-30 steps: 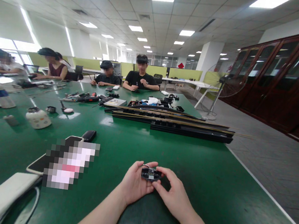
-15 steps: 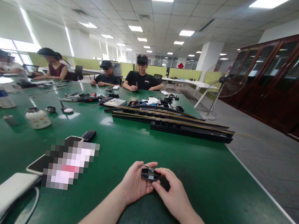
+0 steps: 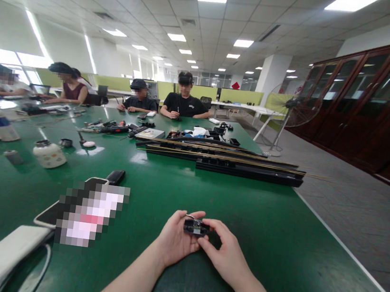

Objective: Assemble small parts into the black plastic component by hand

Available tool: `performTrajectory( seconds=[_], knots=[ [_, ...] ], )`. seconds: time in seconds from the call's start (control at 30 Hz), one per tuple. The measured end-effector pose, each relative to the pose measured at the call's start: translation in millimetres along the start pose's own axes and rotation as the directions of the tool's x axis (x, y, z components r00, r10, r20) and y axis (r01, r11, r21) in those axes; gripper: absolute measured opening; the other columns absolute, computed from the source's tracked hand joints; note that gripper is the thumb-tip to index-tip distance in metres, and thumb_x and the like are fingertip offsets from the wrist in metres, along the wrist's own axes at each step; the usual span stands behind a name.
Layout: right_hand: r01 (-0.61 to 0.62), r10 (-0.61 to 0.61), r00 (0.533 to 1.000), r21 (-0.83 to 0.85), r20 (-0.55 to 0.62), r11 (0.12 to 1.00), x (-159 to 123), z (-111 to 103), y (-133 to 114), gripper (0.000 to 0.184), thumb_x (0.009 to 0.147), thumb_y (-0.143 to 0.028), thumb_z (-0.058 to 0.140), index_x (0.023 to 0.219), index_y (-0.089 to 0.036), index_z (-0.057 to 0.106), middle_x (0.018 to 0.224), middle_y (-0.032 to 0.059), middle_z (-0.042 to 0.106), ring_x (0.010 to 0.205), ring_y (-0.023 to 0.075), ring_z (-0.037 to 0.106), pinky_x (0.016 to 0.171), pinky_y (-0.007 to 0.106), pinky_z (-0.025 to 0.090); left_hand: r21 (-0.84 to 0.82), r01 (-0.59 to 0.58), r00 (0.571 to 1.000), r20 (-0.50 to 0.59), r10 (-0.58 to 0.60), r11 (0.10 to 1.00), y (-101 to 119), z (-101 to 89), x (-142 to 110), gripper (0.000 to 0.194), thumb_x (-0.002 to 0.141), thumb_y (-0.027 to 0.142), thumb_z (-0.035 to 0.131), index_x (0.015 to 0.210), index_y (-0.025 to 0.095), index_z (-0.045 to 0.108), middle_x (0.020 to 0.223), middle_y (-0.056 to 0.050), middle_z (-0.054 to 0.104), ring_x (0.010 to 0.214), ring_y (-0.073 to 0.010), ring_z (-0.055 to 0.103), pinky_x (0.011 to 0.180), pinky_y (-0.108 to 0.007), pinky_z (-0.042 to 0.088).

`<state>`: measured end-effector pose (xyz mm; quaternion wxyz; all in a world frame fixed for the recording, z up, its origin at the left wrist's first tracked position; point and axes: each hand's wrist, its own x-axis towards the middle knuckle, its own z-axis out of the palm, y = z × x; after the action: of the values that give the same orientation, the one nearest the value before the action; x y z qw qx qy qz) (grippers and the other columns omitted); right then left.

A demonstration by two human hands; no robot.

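Observation:
A small black housing (image 3: 195,227) with an open top lies between my two hands, above the near part of the green table (image 3: 160,189). Inside it shows a silvery part, and a thin pale wire runs along its far edge; its exact kind I cannot make out. My left hand (image 3: 176,239) cradles it from the left and below, palm turned up, fingers curled behind it. With thumb and fingers, my right hand (image 3: 224,250) grips its right end. The underside is hidden by my left palm.
Long black rails (image 3: 249,172) with thin yellowish rods lie across the table ahead. At left are a phone (image 3: 64,210), a white box-like device (image 3: 1,254) with a cable, and a pale jar (image 3: 49,154). Several people sit around the far side. A fan (image 3: 288,110) stands right.

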<state>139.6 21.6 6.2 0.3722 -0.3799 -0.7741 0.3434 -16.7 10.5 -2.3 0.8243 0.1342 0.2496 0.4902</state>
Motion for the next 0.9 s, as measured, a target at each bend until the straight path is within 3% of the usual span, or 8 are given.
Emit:
performTrajectory(
  seconds=[0.27, 0.57, 0.9],
  knots=[
    [0.061, -0.062, 0.998, -0.019, -0.025, 0.998, -0.3, 1.1, 4.1, 0.027, 0.07, -0.017, 0.059, 0.095, -0.025, 0.061, 0.106, 0.0052, 0.06, 0.103, 0.0213, 0.053, 0.092, 0.039, 0.04, 0.008, -0.007, 1.0, 0.017, 0.007, 1.0, -3.0, 3.1, 0.4, 0.033, 0.081, 0.039, 0.042, 0.099, 0.015, 0.055, 0.086, -0.007, 0.064, 0.068, -0.0201, 0.063, 0.068, -0.03, 0.04],
    [0.035, -0.035, 0.999, -0.033, 0.002, 0.999, 0.5, 0.7, 6.0, 0.021, 0.072, -0.016, 0.057, 0.09, -0.024, 0.064, 0.104, 0.0053, 0.061, 0.103, 0.0214, 0.052, 0.092, 0.04, 0.04, 0.0, -0.007, 0.998, 0.069, 0.007, 1.0, -4.3, 0.9, 2.0, 0.041, 0.083, 0.049, 0.04, 0.097, 0.013, 0.055, 0.085, -0.009, 0.064, 0.073, -0.021, 0.063, 0.071, -0.03, 0.041],
    [0.037, -0.037, 0.999, -0.033, -0.004, 0.999, 0.3, 0.4, 5.9, 0.021, 0.074, -0.017, 0.056, 0.092, -0.025, 0.062, 0.104, 0.0047, 0.061, 0.104, 0.0218, 0.05, 0.093, 0.04, 0.039, 0.005, -0.017, 1.0, 0.003, 0.017, 1.0, -5.0, 2.2, 1.7, 0.039, 0.083, 0.046, 0.04, 0.1, 0.013, 0.055, 0.089, -0.011, 0.063, 0.077, -0.0216, 0.062, 0.076, -0.033, 0.041]
  ],
)
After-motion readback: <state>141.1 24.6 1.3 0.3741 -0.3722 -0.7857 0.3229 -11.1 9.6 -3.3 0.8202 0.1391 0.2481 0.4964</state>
